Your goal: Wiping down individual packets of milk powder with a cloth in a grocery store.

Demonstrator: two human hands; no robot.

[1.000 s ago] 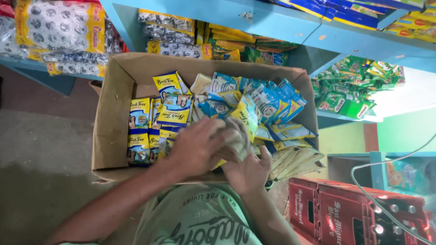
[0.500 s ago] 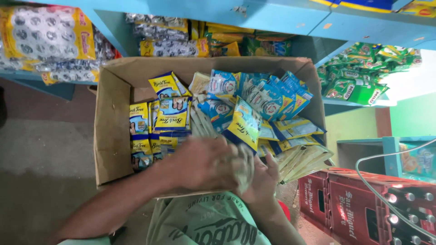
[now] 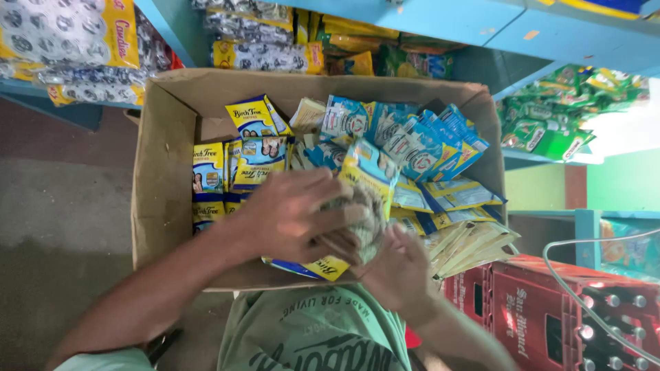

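An open cardboard box (image 3: pixel 159 172) holds several yellow-and-blue sachet packs (image 3: pixel 254 130) on the left and blue-and-white sachet packs (image 3: pixel 419 148) on the right. My left hand (image 3: pixel 292 216) lies curled over a bundle of sachets (image 3: pixel 368 180) near the box's front edge. My right hand (image 3: pixel 402 268) grips the same bundle from below and the right. A yellow-and-blue pack (image 3: pixel 323 266) sticks out under my left hand. The middle of the bundle is blurred and partly hidden by my fingers.
Light blue shelves (image 3: pixel 440 20) behind the box carry yellow snack bags (image 3: pixel 69 41) and hanging green sachet strips (image 3: pixel 557 117). A red bottle crate (image 3: pixel 550 309) stands at the lower right, with a white cable (image 3: pixel 570 282) looping over it. Grey floor (image 3: pixel 62 220) lies to the left.
Both hands have stayed on the bundle at the box's front, shifting a little around it. The view has drifted slightly, so the box sits higher and closer in frame.
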